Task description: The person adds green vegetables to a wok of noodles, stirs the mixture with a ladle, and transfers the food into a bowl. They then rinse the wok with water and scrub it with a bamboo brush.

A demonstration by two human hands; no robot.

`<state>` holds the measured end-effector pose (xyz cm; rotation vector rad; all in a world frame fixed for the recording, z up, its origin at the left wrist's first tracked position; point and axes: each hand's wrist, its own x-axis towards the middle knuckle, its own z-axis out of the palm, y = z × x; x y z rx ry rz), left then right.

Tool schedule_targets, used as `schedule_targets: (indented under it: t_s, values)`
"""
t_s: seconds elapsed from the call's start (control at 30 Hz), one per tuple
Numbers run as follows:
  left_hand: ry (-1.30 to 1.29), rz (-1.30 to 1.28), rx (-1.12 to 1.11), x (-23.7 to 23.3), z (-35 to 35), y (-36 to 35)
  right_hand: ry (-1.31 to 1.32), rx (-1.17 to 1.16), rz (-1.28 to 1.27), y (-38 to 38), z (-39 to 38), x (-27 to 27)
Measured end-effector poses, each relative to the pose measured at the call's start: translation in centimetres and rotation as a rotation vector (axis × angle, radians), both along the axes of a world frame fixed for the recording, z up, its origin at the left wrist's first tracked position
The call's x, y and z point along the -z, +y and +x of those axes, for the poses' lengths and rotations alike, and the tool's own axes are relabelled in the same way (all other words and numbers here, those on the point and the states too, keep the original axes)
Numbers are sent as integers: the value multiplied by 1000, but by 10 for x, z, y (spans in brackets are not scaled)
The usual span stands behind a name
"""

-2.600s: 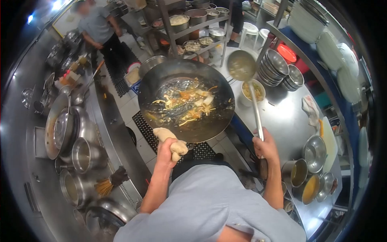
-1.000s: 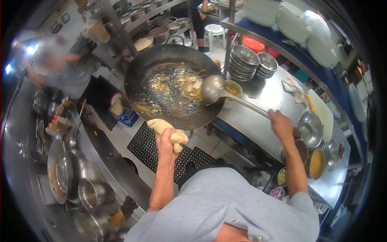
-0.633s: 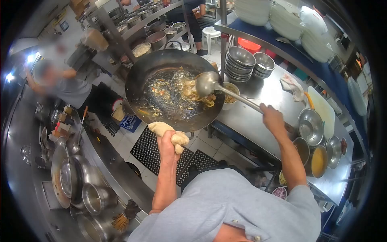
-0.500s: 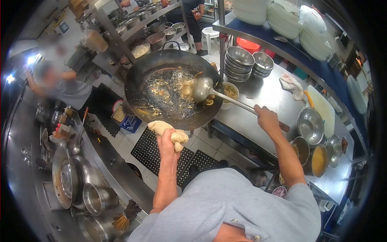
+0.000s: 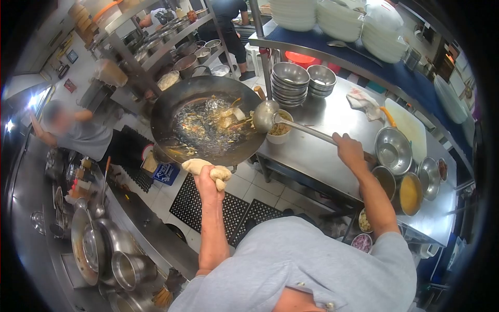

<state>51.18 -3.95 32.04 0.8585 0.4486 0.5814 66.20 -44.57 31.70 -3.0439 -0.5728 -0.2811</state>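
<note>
A tan cloth point(image 5: 195, 166) is bunched in my left hand point(image 5: 206, 185), whose fingers are closed round it at the near rim of a large dark wok point(image 5: 165, 112). The cloth hides the part of the wok it covers. Wet, oily food scraps point(image 5: 208, 127) lie in the wok, with paler pieces toward its right side. My right hand point(image 5: 350, 152) grips the handle of a steel ladle point(image 5: 266, 117). The ladle's head is at the wok's right edge, over the side of a white bowl point(image 5: 279, 138) holding chopped food.
Stacked steel bowls point(image 5: 290, 83) stand on the steel table point(image 5: 325, 127). Further right are a steel basin point(image 5: 393, 151) and a pot of yellow liquid point(image 5: 410, 194). Plates point(image 5: 340, 21) fill the shelf above. A co-worker point(image 5: 83, 132) stands at left; rubber mats point(image 5: 208, 210) cover floor tiles.
The ladle's head has left the inside of the wok and moved right, to beside the white bowl. My left hand and the cloth stay at the wok's rim. The whole view has shifted slightly.
</note>
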Motion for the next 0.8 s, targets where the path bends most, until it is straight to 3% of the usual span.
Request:
schedule_targets:
  t_s: [0.27, 0.57, 0.8]
  values:
    - [33, 91, 3, -2, 7, 3, -30, 59, 11, -25, -4, -30]
    - [8, 66, 31, -16, 1, -12, 119, 17, 243, 83, 5, 8]
    - [-23, 81, -18, -10, 4, -8, 57, 65, 136, 40, 0, 28]
